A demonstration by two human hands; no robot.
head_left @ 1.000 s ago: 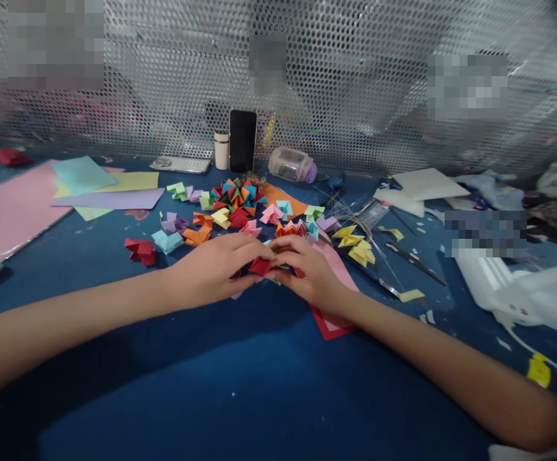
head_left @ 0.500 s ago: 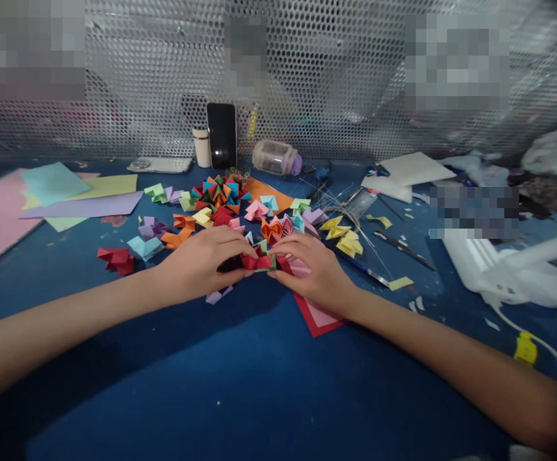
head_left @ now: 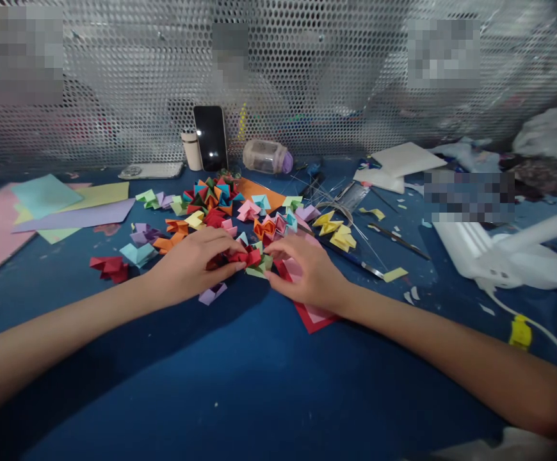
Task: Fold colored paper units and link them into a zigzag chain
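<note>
My left hand (head_left: 193,262) and my right hand (head_left: 304,269) meet at the middle of a blue table (head_left: 240,384). Both pinch a small folded paper piece (head_left: 250,258), red with a pale green part on its right side. A lilac folded piece (head_left: 212,294) lies just below my left hand. Under my right hand lie flat red and pink paper sheets (head_left: 313,314). Behind the hands spreads a heap of many-coloured folded paper pieces (head_left: 221,205), with yellow ones (head_left: 340,234) to the right.
Large pastel sheets (head_left: 62,205) lie at the left. A phone (head_left: 210,137) leans upright against a perforated metal screen (head_left: 307,77), beside a small white cylinder (head_left: 192,150), a flat phone (head_left: 151,170) and a lying jar (head_left: 266,156). Thin tools (head_left: 360,264), white card (head_left: 401,160) and a white device with cable (head_left: 499,256) sit right.
The view has shifted, so everything sits a little further left. Both hands have kept hold of the red piece and turned it; a pale green part now shows at its right.
</note>
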